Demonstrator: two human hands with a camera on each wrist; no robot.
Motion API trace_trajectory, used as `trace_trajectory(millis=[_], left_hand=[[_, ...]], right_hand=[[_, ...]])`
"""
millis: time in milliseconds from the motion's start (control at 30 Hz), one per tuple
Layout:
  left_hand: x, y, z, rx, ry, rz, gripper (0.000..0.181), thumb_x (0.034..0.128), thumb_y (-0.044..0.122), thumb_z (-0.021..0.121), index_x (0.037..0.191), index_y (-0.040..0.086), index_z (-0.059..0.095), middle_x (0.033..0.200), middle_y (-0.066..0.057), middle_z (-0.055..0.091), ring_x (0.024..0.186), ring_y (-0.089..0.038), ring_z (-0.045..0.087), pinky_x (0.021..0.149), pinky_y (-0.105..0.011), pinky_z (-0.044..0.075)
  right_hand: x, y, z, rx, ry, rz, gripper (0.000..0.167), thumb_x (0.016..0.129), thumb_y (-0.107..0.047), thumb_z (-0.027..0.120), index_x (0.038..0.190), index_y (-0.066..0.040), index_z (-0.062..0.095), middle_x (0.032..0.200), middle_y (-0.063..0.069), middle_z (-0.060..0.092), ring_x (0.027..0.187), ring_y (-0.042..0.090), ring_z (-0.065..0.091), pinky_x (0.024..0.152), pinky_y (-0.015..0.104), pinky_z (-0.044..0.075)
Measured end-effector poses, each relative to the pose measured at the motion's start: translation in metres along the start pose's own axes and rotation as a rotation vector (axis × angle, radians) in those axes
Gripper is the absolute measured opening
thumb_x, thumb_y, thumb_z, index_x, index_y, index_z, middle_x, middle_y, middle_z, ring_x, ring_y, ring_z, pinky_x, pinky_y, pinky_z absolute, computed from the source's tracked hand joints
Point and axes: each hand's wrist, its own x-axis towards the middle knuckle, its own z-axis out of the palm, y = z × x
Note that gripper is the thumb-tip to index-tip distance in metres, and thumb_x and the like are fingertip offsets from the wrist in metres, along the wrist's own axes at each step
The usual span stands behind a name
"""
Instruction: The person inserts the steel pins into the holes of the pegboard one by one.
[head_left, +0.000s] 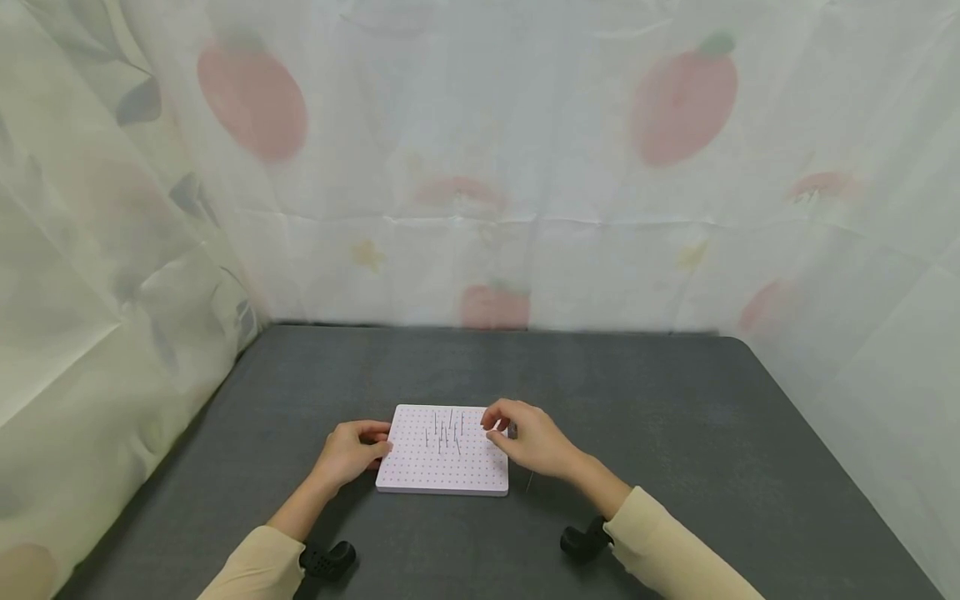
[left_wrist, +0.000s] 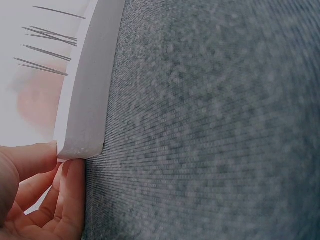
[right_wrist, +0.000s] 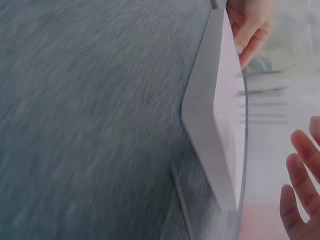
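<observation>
A white pegboard (head_left: 442,471) with rows of small holes lies on the dark table. Several thin dark metal pins (head_left: 440,446) stand in its middle and upper part, some slightly tilted. My left hand (head_left: 351,452) grips the board's left edge, thumb on top and fingers at the side, as the left wrist view also shows. Above the board's right edge is my right hand (head_left: 531,437), with loosely bent fingers and nothing visible in it. In the right wrist view its fingers (right_wrist: 298,172) are spread apart. One loose pin (head_left: 529,482) lies on the table right of the board.
The dark table (head_left: 675,433) extends around the board. A pale printed curtain (head_left: 570,275) hangs behind and at both sides. Black wrist devices (head_left: 327,561) sit under both forearms, close to the cream sleeves (head_left: 258,567).
</observation>
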Motion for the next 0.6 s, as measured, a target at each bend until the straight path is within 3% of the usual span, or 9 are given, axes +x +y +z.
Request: trace_trajectory(millis=[333, 600], left_hand=[[0.001, 0.000, 0.000, 0.014, -0.003, 0.009, 0.036, 0.0857, 0.002, 0.068, 0.120, -0.006, 0.065, 0.099, -0.016, 0.069, 0.080, -0.014, 0.066, 0.066, -0.033, 0.063], [0.001, -0.001, 0.000, 0.014, -0.001, 0.010, 0.036, 0.0857, 0.001, 0.067, 0.121, -0.006, 0.065, 0.099, -0.016, 0.069, 0.079, -0.015, 0.066, 0.067, -0.033, 0.063]], right_hand=[[-0.023, 0.024, -0.014, 0.000, -0.135, 0.043, 0.016, 0.092, -0.014, 0.067, 0.108, -0.016, 0.065, 0.104, -0.002, 0.068, 0.092, 0.012, 0.061, 0.076, 0.028, 0.055], [-0.037, 0.041, -0.020, 0.013, -0.231, 0.040, 0.017, 0.090, -0.015, 0.069, 0.107, -0.014, 0.065, 0.101, -0.001, 0.067, 0.085, 0.009, 0.057, 0.074, 0.021, 0.051]])
